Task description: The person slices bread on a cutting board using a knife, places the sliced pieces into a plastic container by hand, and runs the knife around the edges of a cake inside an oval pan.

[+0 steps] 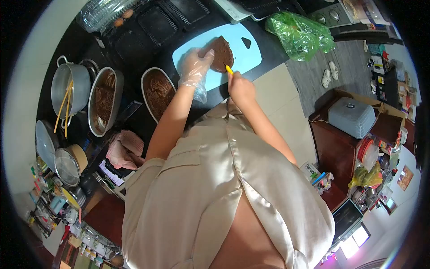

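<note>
A piece of brown cake (222,53), seemingly chocolate, lies on the light blue cutting board (247,56). My left hand (194,68), in a clear plastic glove, steadies the cake from its left side with thumb and fingers against it. My bare right hand (242,91) is closed around the yellow handle of a knife (229,70) at the cake's near right edge. Most of the handle is hidden in my fist, and the blade cannot be made out. Left of the board stands an oval metal pan (145,86) with brown cake or crumbs inside.
A second oval pan (119,89) with brown remains and a pot (58,85) with chopsticks (67,105) stand further left. Black plastic trays (156,24) lie behind the board. A green plastic bag (300,36) sits at the counter's right end. A pink cloth (125,150) lies nearer me.
</note>
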Demonstrator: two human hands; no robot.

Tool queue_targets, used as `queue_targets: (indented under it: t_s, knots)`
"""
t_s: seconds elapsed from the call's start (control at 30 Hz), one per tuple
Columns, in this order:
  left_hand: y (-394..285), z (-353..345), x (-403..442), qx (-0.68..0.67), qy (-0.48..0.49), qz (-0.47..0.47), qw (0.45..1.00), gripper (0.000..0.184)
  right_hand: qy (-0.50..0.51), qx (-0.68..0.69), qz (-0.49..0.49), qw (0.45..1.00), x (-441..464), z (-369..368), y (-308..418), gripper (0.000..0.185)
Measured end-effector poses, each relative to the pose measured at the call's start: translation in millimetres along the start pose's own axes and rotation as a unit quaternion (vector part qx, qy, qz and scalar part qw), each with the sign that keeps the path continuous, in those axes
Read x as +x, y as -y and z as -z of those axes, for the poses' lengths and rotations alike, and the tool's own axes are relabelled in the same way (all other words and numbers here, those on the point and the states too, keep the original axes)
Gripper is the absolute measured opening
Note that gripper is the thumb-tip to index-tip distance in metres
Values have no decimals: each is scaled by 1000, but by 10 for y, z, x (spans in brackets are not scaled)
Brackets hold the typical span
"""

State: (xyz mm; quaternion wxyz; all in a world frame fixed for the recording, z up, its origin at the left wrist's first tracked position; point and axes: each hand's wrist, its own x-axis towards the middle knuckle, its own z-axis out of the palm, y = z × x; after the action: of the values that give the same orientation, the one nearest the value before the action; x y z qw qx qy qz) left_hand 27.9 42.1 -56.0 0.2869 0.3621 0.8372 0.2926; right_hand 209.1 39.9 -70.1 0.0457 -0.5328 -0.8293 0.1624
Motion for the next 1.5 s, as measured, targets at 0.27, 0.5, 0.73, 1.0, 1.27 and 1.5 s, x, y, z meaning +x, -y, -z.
queue_targets:
  t_s: [0.27,0.5,0.73,1.0,1.27,1.5]
  knots:
    - [-10,43,11,-21,45,8,999,56,-33,18,9,999,-6,-159,-60,34]
    - [-78,148,33,36,53,-3,998,59,3,23,-4,1000,-529,-111,-466,32]
    - [-22,277,86,66,121,1,990,57,-19,22,0,1000,-384,-147,-393,32]
    - [65,370,166,-94,204,66,972,65,28,100,-4,995,-433,408,-538,34]
    - [172,358,159,-110,298,53,947,73,-10,128,-9,992,-186,357,-561,34]
    - [328,322,31,-50,239,-43,969,70,-7,113,-33,993,-121,424,-576,35]
